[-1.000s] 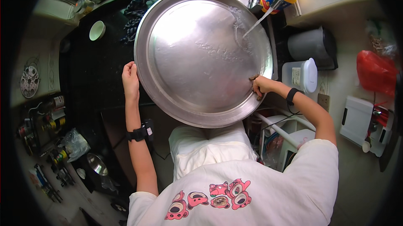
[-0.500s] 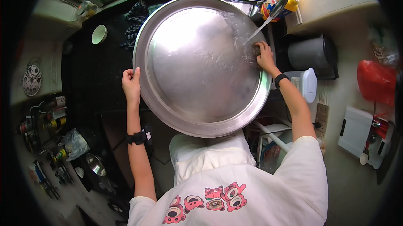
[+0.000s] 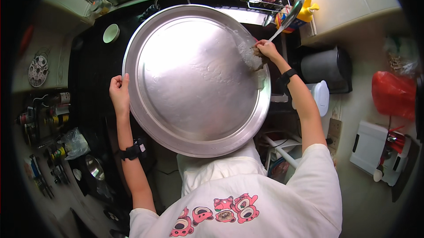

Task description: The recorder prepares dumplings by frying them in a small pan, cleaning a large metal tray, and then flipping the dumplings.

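Over the dark sink area in front of you, the big round metal tray fills the middle of the view, tilted up with its shiny inner face toward you and a wet, soapy patch on its upper right part. Its lower rim sits close against your white shirt.

Your left hand clamps the tray's left rim, fingers curled round the edge and thumb pointing up along it; a black band sits on that wrist further down the forearm.

Your right hand is closed around a brownish scrubbing pad, pressing it against the tray's upper right rim, right where the suds lie. A dark band circles that wrist too.

Just beyond your right hand, a curved metal tap reaches down toward the tray's edge. Right of your forearm stands a dark grey pot on the worktop, with a white lidded container just below it. Far right lies a red plastic bag. Upper left, a small pale green bowl rests on the dark surface, well apart from the tray.
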`<state>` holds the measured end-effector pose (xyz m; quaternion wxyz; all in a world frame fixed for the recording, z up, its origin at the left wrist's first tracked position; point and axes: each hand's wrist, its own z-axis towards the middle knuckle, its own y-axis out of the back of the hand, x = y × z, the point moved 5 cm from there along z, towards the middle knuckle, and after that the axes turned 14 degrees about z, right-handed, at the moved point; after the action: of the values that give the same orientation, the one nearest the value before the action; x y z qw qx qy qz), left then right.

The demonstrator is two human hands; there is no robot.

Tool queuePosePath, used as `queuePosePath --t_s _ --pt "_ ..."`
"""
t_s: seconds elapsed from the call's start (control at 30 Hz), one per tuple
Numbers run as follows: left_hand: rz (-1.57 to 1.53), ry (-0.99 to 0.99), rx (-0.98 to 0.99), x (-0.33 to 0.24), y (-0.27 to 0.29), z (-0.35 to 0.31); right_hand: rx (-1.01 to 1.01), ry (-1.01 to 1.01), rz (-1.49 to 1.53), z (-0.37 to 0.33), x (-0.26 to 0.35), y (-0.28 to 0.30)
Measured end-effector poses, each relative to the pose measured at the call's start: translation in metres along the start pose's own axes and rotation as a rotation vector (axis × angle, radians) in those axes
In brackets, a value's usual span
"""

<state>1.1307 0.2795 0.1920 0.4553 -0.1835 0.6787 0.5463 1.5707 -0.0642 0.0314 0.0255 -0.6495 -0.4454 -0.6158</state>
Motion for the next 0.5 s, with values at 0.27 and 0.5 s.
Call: queuePosePath --t_s 0.27,0.5 --pt "0.099 -0.027 0.030 -0.043 0.023 -0.002 -0.130 0.139 -0.156 0.058 0.020 0.051" --pt "0.163 -0.031 0.043 -0.069 0.048 -0.007 -0.204 0.145 -0.149 0.074 0.021 0.056"
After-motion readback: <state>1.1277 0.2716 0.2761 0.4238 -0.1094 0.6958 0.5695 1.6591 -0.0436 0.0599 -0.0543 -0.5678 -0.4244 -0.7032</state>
